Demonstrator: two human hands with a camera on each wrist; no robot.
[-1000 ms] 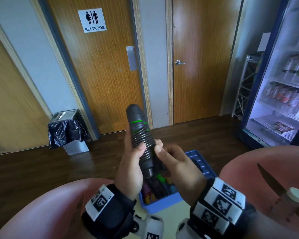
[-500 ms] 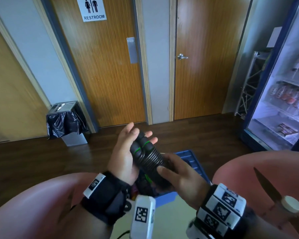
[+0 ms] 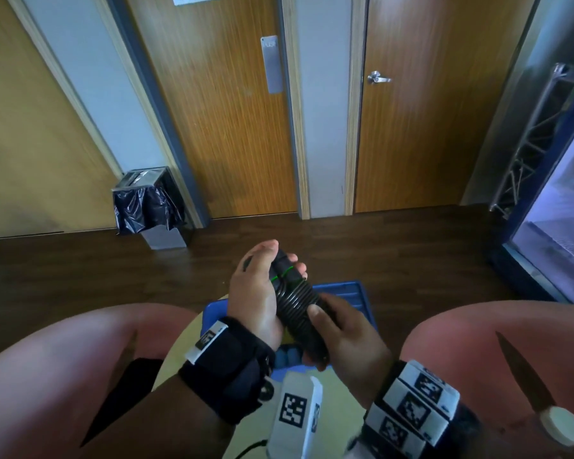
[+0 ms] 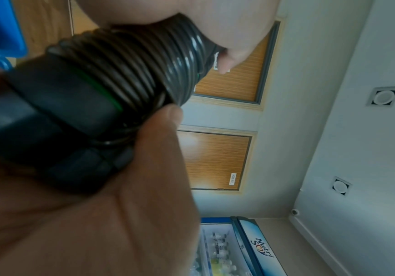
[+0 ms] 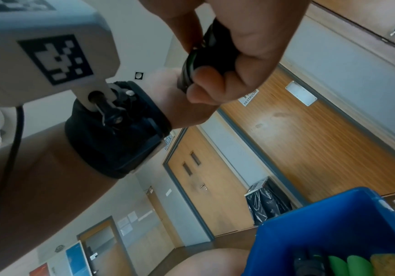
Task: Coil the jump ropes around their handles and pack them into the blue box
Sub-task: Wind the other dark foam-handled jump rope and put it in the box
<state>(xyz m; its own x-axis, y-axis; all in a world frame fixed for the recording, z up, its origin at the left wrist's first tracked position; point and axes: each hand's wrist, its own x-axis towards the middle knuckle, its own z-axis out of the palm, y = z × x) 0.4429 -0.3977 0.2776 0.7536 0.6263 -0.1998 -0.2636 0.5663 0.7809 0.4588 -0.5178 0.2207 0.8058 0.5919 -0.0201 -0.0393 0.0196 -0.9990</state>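
Head view shows us holding the black jump rope point(image 3: 295, 306), its cord coiled tight around the paired handles, tilted just above the blue box point(image 3: 355, 293). Our left hand point(image 3: 259, 293) wraps the upper end near the green rings; our right hand point(image 3: 342, 332) grips the lower end. Green handles point(image 5: 348, 265) lie inside the box.

Left hand point(image 3: 257, 293) and right hand point(image 3: 343, 329) close together, fingers curled, both wrists strapped
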